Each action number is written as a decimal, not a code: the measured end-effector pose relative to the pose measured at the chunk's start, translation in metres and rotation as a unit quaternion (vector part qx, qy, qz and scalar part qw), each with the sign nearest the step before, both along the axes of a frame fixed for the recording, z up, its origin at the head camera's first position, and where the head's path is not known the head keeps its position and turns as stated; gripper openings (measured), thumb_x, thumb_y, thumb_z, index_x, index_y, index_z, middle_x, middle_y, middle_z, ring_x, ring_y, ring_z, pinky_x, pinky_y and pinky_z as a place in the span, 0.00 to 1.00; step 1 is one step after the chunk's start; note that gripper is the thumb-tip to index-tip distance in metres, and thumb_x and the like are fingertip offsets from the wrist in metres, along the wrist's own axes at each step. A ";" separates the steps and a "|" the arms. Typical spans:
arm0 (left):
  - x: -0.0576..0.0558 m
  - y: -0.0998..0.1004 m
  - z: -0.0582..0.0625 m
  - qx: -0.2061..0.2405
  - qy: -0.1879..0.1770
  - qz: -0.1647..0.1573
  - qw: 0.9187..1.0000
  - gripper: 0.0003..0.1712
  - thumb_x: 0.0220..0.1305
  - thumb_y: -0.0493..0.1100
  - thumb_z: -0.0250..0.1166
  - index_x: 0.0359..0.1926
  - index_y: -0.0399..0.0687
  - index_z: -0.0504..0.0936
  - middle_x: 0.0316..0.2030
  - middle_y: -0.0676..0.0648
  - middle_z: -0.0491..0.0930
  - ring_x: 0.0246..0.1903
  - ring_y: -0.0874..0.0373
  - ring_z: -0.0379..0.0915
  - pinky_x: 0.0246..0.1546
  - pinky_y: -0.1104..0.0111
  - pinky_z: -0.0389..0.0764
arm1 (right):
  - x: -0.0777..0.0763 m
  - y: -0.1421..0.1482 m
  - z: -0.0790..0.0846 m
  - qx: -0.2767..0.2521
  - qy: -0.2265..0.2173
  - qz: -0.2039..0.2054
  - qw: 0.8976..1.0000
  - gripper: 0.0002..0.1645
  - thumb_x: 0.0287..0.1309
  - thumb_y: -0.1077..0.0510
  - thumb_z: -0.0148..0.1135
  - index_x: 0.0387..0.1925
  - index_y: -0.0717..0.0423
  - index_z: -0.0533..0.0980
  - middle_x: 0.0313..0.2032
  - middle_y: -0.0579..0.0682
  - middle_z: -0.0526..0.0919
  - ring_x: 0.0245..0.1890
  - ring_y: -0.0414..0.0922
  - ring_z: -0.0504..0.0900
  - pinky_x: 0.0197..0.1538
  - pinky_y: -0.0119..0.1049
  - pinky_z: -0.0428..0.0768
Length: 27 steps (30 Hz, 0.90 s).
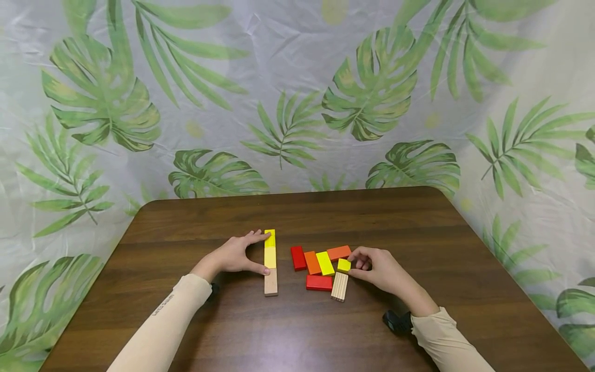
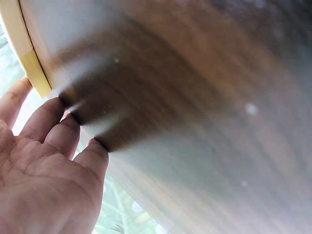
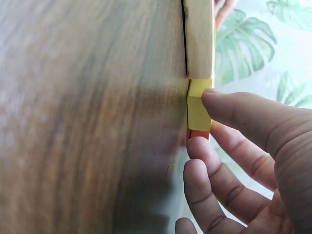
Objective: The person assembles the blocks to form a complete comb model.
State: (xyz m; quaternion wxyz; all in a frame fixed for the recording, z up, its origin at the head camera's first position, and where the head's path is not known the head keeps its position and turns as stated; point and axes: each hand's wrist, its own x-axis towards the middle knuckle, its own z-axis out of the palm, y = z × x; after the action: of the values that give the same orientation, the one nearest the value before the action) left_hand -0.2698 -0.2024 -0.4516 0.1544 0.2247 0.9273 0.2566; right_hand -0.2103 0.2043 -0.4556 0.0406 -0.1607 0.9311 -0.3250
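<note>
My left hand (image 1: 234,254) lies beside a straight row of blocks, its index fingertip on the yellow block (image 1: 269,242) at the far end. Its thumb rests where the pale yellow block (image 1: 270,257) meets the plain wooden block (image 1: 270,285). In the left wrist view the fingers (image 2: 63,136) are extended and spread. My right hand (image 1: 382,269) pinches a small yellow block (image 3: 199,112) between thumb and index finger, with the other fingers curled. That block sits close to the end of a striped wooden block (image 1: 340,287).
Left of the right hand lie a red block (image 1: 298,258), an orange block (image 1: 313,263), a yellow block (image 1: 325,263), another orange block (image 1: 339,253) and a second red block (image 1: 318,282). The brown table (image 1: 223,330) ends at a leaf-print cloth (image 1: 297,77).
</note>
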 end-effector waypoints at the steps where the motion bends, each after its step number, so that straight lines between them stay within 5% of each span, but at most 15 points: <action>1: 0.000 0.000 0.000 0.000 0.000 0.001 1.000 0.62 0.54 0.69 0.81 0.84 0.61 0.63 0.85 0.43 0.55 0.86 0.41 0.45 0.81 0.31 0.48 | 0.000 0.000 0.000 0.001 0.000 -0.002 1.000 0.15 0.61 0.56 0.80 0.47 0.55 0.85 0.32 0.44 0.81 0.34 0.41 0.76 0.38 0.29 0.77; 27: 0.000 0.000 -0.002 -0.005 -0.001 0.007 1.000 0.62 0.54 0.70 0.81 0.84 0.63 0.62 0.86 0.44 0.54 0.86 0.40 0.44 0.82 0.32 0.46 | -0.003 0.005 -0.003 0.001 0.002 -0.004 1.000 0.18 0.58 0.52 0.82 0.45 0.53 0.84 0.32 0.45 0.80 0.34 0.41 0.76 0.39 0.30 0.78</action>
State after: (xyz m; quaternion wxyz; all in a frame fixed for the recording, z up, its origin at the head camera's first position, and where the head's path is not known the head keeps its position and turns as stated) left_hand -0.2695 -0.2020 -0.4535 0.1549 0.2175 0.9299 0.2529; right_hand -0.2130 0.2098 -0.4584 0.0376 -0.1574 0.9323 -0.3235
